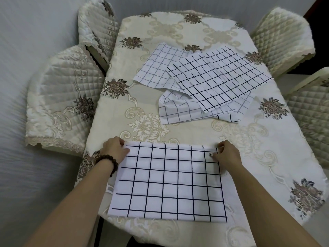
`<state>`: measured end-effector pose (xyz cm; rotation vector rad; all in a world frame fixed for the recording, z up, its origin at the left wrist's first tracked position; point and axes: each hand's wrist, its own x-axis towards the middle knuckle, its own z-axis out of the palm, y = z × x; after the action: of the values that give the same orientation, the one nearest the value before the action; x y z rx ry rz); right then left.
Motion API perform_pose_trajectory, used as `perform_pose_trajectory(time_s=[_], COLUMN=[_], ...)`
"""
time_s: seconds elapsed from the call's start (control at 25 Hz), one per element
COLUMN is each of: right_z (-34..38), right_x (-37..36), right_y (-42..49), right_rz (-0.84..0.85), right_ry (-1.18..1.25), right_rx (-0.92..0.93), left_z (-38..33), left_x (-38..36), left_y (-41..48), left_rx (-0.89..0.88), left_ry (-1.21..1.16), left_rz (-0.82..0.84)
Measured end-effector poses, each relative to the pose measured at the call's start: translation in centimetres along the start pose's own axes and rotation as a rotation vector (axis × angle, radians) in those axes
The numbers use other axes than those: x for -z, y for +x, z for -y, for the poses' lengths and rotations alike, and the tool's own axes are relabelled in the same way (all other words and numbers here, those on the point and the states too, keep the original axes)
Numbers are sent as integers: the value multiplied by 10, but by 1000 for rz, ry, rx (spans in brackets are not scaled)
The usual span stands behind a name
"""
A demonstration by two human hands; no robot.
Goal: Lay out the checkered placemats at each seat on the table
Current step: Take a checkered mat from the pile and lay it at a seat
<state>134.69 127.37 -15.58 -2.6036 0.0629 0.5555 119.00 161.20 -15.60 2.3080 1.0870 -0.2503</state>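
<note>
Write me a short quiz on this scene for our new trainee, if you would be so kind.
1. True or false: the remaining placemats are already spread out, one at each seat.
2. Where do the left hand and right hand grip the near placemat? A) its far corners B) its near corners C) the middle of its long edges
3. Fill in: the bead bracelet is on the ____ wrist.
Key: 1 false, they lie overlapped mid-table; 2 A; 3 left.
</note>
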Motion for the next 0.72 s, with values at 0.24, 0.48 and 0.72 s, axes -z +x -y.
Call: perform_pose_trajectory(time_s=[0.24, 0.48, 0.72], right_z=[8, 12, 28], right_x=[7, 16, 22], right_y=[1, 3, 25], right_rz=[79, 64, 53], right_ry=[-62, 259, 315], right_rx=[19, 7, 1], left_z=[-6, -5, -10], left_x=[3, 13, 24], left_y=[-2, 8, 31], left_rx=[-82, 3, 61], left_ry=[-108, -495, -570], left_rz=[-16, 30, 43])
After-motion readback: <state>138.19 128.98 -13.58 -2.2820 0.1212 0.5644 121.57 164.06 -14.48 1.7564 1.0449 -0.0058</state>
